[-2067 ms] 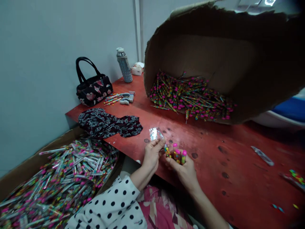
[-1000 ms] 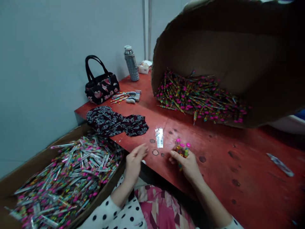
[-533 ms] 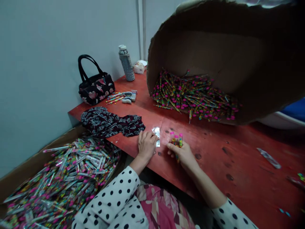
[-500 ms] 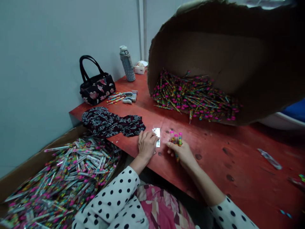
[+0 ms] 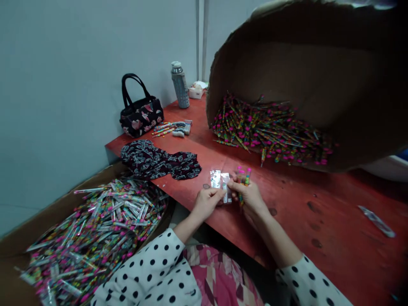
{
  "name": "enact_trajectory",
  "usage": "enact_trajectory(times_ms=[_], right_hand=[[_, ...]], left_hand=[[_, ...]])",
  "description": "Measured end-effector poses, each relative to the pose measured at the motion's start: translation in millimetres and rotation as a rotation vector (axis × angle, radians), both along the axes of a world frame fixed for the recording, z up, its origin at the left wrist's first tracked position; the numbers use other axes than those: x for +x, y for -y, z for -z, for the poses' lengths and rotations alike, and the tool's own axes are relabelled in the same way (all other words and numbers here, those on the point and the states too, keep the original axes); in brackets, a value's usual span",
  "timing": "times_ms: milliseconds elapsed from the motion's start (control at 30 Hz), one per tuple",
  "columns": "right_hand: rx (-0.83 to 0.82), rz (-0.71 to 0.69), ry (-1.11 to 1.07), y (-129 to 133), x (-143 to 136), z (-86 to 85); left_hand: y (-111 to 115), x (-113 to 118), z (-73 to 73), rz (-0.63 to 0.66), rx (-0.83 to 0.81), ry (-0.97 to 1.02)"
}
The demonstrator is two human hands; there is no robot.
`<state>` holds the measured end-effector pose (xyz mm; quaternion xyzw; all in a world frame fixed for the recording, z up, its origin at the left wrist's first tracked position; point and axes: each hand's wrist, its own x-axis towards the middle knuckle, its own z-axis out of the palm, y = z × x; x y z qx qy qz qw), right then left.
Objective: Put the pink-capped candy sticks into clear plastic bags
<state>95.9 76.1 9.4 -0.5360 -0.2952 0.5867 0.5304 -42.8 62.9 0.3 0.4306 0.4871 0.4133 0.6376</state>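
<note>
Right between the two hands lies the clear sleeve (image 5: 226,180), its long axis running away from the body; the left hand (image 5: 205,205) has its grip pinched at the near part, while the right hand (image 5: 251,199) touches the opposite edge, both about equally near. The right grip is closed around pink-capped tubes (image 5: 247,176), tilted slightly, caps beyond the fingers. Just past the left fingertips, a silvery packet (image 5: 215,178) rests on the counter (image 5: 287,212). Fingers hide the tubes' lower parts; the sleeve's opening is too small to tell.
</note>
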Motion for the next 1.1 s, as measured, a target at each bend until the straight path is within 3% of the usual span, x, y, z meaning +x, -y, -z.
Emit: enact_trajectory(times_ms=[100,300,467,767,1100], right_hand=[[0.006,-0.003,0.034,-1,-2,-2.3],[0.026,-0.051,0.170,27,8,-0.1],[-0.042,-0.205,0.346,67,8,1.3],[0.084,-0.118,0.725,75,1,2.1],[0.241,-0.174,1.050,81,2,-6.5]], left_hand=[[-2,4,1.6,0.068,-0.117,0.100],[-7,6,-4.3,-0.176,-0.238,0.273],[-12,7,-9.9,-0.283,-0.317,0.398],[-7,16,-15.4,-0.230,-0.244,0.364],[-3,19,-17.8,-0.255,-0.204,0.361]])
